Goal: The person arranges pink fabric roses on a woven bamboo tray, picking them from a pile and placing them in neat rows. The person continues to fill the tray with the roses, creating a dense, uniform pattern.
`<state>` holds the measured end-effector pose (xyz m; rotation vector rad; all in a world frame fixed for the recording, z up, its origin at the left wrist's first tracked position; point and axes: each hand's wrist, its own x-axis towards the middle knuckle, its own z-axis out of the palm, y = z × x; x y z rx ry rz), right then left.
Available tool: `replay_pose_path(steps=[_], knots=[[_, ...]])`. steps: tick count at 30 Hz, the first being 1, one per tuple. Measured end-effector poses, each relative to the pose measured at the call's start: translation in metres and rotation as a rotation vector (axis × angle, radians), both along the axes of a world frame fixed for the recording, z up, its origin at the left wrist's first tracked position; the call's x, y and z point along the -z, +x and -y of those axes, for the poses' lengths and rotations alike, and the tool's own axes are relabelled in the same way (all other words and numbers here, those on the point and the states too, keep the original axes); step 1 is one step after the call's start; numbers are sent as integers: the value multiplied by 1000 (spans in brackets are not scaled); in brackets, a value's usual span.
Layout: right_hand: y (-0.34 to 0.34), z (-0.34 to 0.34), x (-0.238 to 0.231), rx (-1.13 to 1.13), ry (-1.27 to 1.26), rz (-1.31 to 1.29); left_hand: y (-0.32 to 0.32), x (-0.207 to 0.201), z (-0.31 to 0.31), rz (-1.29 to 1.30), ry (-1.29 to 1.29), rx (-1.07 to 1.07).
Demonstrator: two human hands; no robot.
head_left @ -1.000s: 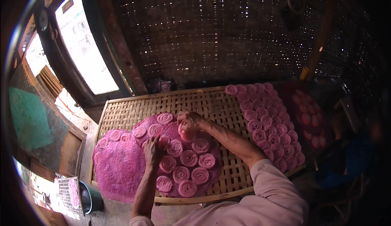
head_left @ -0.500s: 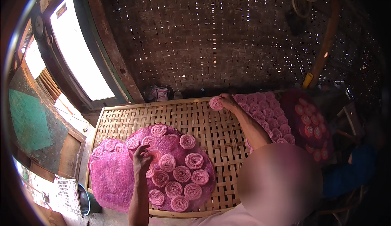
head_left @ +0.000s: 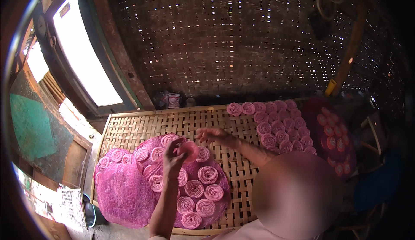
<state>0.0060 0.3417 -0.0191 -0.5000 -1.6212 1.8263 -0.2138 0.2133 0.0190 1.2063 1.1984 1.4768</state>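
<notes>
In my left hand (head_left: pixel 175 151) is a round pink disc (head_left: pixel 188 152), held with closed fingers above a bright pink sheet (head_left: pixel 173 209). Several rose-like pink coils (head_left: pixel 207 174) lie spread over this sheet, some partly hidden by my left forearm. My right hand (head_left: pixel 214 135) is just right of and beyond the disc, fingers stretched out and holding nothing, over the woven bamboo tray (head_left: pixel 142 121). Rows of similar pink coils (head_left: pixel 281 123) sit close together on the tray's right part. At the row's left end lies one coil (head_left: pixel 234 109).
A second pink sheet (head_left: pixel 125 197) with a few coils covers the tray's left end. At the far right a darker pink sheet bears reddish discs (head_left: pixel 330 143). Small packets (head_left: pixel 173 100) stand by the woven wall (head_left: pixel 194 45). A bucket (head_left: pixel 93 214) is at lower left.
My right hand has let go of a coil at the far row's left end and moved left and nearer. My left hand has moved right and slightly away with the pink disc.
</notes>
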Motion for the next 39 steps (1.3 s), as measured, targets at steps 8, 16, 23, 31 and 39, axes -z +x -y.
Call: replay_pose_path(steps=[8, 16, 23, 31, 39], knots=[[80, -23, 24, 452, 30, 353, 35, 40, -36, -968, 241, -229], [164, -79, 24, 880, 575, 1000, 35, 52, -24, -1219, 196, -51], [112, -31, -10, 747, 833, 1001, 39, 51, -28, -859, 111, -48], [49, 10, 21, 258, 92, 429, 57, 38, -48, -603, -19, 47], [108, -70, 26, 739, 558, 857, 46, 44, 34, -1242, 365, 256]])
